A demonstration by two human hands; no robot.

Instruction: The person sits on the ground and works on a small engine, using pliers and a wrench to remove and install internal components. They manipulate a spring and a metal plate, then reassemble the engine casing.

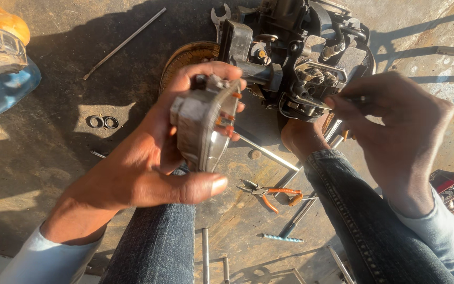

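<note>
Fingers [206, 71] of left hand [148, 163] wrapped around metal cover [200, 123]; right hand [395, 126] pinching thin tool [356, 98].

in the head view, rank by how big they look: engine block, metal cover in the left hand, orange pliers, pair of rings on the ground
1. engine block
2. metal cover, though it is held near the camera, so it may look bigger than it is
3. orange pliers
4. rings

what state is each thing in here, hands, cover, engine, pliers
left hand: gripping the metal cover
metal cover: lifted off the ground, held on edge
right hand: pinching a thin tool, mostly hidden
engine block: resting on the ground, partly opened
orange-handled pliers: lying on the ground, untouched
two rings: lying side by side
</note>
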